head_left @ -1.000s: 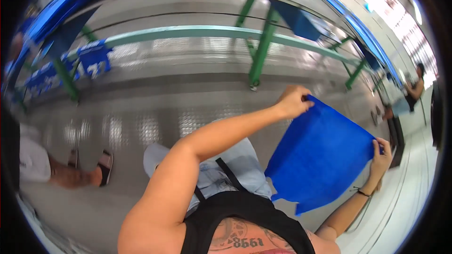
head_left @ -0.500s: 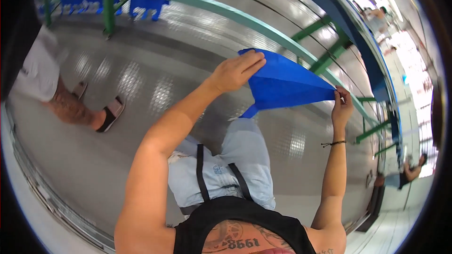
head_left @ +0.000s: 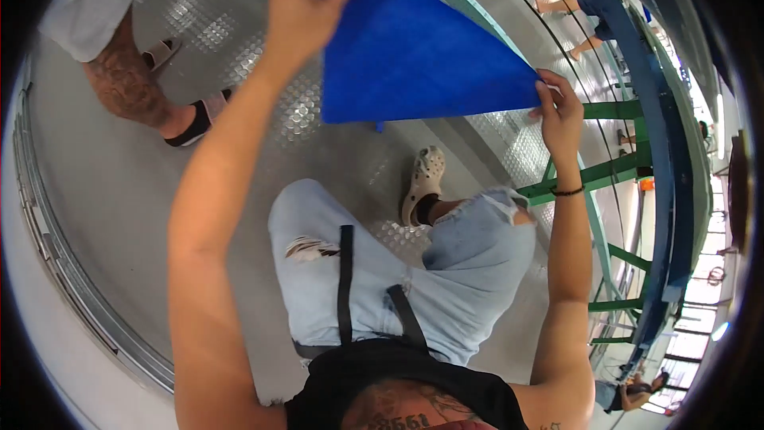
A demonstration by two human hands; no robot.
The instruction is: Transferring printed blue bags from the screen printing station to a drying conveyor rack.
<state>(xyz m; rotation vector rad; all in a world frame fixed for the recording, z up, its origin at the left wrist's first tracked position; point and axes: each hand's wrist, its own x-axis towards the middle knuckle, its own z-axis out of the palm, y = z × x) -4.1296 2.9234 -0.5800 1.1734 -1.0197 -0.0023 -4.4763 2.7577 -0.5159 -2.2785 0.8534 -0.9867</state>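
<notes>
A plain blue sheet of thin, cloth-like material [head_left: 422,56] is stretched between my two hands. My left hand [head_left: 310,12] pinches its upper left corner, out ahead of me. At the sheet's right-hand corner, the fingertips of my right hand [head_left: 561,107] are closed on it. Its lower edge hangs above the floor, and a small blue bit [head_left: 380,126] shows just below that edge. I cannot tell whether that bit belongs to the sheet.
A long table with a dark blue edge [head_left: 668,183] and green legs [head_left: 613,171] runs along the right. Another person's leg [head_left: 127,84] stands close at the left. Several people are farther off, one of them seated [head_left: 637,390] at the far right.
My left hand has gone up and left with its corner, spreading the sheet wider and flatter. The right hand has shifted slightly left and up. My legs have moved, and the view has swung along the table.
</notes>
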